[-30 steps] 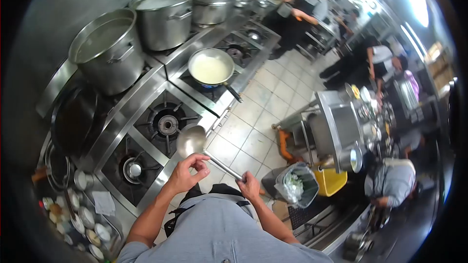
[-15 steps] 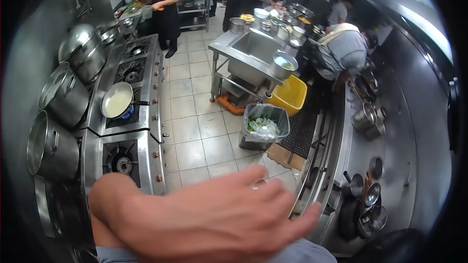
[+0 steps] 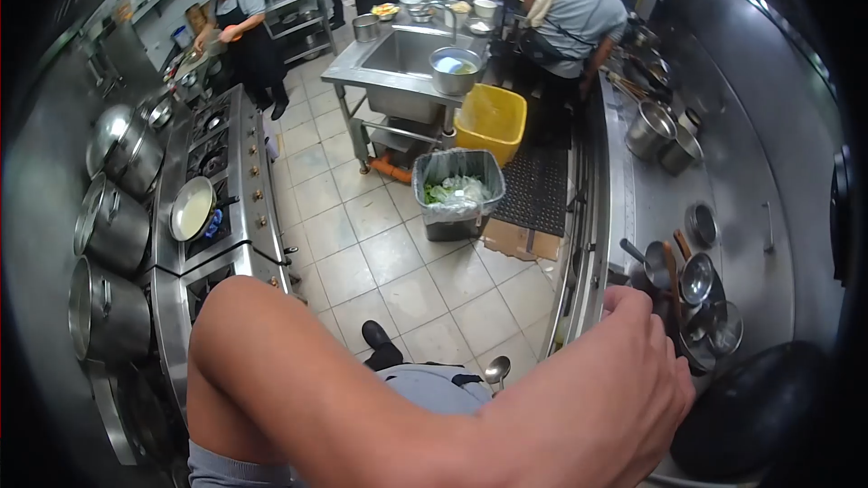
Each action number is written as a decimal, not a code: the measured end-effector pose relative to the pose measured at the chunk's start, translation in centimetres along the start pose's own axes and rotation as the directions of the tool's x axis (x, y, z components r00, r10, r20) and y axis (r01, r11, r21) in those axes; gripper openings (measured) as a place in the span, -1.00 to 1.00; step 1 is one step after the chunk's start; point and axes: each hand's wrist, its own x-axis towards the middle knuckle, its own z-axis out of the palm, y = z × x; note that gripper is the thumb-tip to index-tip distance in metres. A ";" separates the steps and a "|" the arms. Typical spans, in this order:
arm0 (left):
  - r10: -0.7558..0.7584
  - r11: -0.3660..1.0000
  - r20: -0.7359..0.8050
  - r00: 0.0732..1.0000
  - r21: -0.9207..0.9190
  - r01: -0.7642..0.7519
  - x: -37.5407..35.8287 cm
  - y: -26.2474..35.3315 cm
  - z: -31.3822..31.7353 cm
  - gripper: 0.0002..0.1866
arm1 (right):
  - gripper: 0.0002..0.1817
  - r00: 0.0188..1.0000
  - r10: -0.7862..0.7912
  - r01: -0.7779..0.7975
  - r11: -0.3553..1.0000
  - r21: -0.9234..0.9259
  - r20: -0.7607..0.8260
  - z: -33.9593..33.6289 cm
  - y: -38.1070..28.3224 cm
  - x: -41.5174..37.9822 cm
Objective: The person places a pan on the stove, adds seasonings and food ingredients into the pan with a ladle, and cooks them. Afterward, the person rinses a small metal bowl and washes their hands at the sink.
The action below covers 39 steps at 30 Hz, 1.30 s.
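My left forearm crosses the lower part of the head view, and my left hand (image 3: 628, 370) is at the right, back upward. Its fingers bend but stay somewhat apart, and I see nothing in them; the palm is hidden. Beyond the fingers lie several small pans and ladles, among them a metal ladle (image 3: 697, 278) and a dark-handled pan (image 3: 656, 264). A large dark wok-like pan (image 3: 746, 411) is right of the hand. A metal spoon (image 3: 497, 369) sticks up by my waist, its handle end hidden behind the forearm. My right hand is out of view.
On the left, a stove (image 3: 237, 183) carries a frying pan (image 3: 193, 208) with pale liquid, beside tall stock pots (image 3: 113, 226). Ahead are a bin (image 3: 457, 217), a yellow tub (image 3: 493, 117) and a sink (image 3: 398, 52). One co-worker (image 3: 574, 23) bends at the right counter; others stand behind.
My left hand has swung right, from in front of my body to beside the small pans. The view has shifted, and now my foot and the spoon show.
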 end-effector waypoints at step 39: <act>-0.652 -0.529 0.755 -0.066 -0.391 0.753 -50.1 2.4 61.2 -0.71 | -0.71 0.988 0.142 -0.108 0.906 -0.410 0.053 2.3 -15.2 5.5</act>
